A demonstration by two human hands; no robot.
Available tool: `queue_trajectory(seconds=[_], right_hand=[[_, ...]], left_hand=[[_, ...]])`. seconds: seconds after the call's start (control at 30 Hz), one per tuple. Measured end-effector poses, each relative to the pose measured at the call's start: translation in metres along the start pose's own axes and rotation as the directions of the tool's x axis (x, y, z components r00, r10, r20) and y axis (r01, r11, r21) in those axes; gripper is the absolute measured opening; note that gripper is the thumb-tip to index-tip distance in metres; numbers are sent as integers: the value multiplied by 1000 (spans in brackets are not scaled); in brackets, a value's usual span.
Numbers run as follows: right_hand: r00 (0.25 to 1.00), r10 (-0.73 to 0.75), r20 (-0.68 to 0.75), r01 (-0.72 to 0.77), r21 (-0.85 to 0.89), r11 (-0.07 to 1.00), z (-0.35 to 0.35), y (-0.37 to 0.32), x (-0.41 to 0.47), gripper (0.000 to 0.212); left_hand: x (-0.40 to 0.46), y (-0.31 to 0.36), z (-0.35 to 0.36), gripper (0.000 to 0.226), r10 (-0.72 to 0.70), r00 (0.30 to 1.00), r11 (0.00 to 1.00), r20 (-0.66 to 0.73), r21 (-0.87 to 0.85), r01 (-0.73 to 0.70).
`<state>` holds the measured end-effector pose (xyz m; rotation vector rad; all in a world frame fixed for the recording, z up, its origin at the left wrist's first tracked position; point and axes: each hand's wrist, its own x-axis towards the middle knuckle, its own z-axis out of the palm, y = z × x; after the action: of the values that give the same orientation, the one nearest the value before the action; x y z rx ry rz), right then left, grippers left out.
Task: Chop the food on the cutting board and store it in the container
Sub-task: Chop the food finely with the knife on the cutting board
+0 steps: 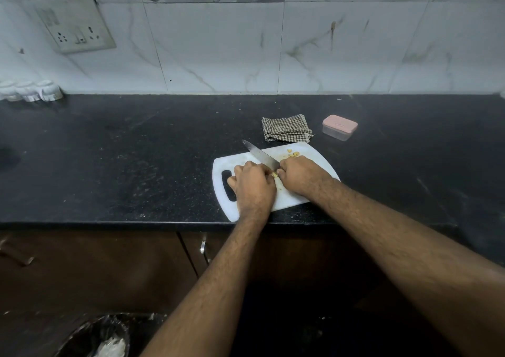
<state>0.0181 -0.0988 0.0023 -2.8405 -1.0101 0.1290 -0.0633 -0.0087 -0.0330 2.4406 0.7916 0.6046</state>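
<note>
A white cutting board (pixel 314 162) lies at the front edge of the black counter. My right hand (pixel 299 175) grips the handle of a knife (pixel 261 155) whose blade points away to the upper left across the board. My left hand (pixel 252 185) rests curled on the board and pinches a small yellowish food piece (pixel 275 175) just under the blade. Several chopped yellowish bits (pixel 293 153) lie near the board's far edge. A small clear container with a pink lid (pixel 339 127) stands shut on the counter, behind and right of the board.
A folded checked cloth (pixel 285 127) lies just behind the board. A wall socket plate (pixel 75 23) hangs on the tiled wall at left, with white ribbed objects (pixel 30 91) below it. A bin with a dark liner (pixel 101 337) stands on the floor at lower left.
</note>
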Motion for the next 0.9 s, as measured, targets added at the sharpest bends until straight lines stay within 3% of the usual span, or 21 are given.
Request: queue_trajectory(seconds=[0.47, 0.9], right_hand=[[997, 38, -68, -33, 77, 997, 3, 3, -7, 28], [998, -34, -53, 35, 30, 999, 1, 3, -9, 21]], left_hand=[[2, 2, 1, 19, -25, 1000, 1000, 13, -13, 25], [3, 1, 1, 19, -34, 999, 999, 15, -24, 34]])
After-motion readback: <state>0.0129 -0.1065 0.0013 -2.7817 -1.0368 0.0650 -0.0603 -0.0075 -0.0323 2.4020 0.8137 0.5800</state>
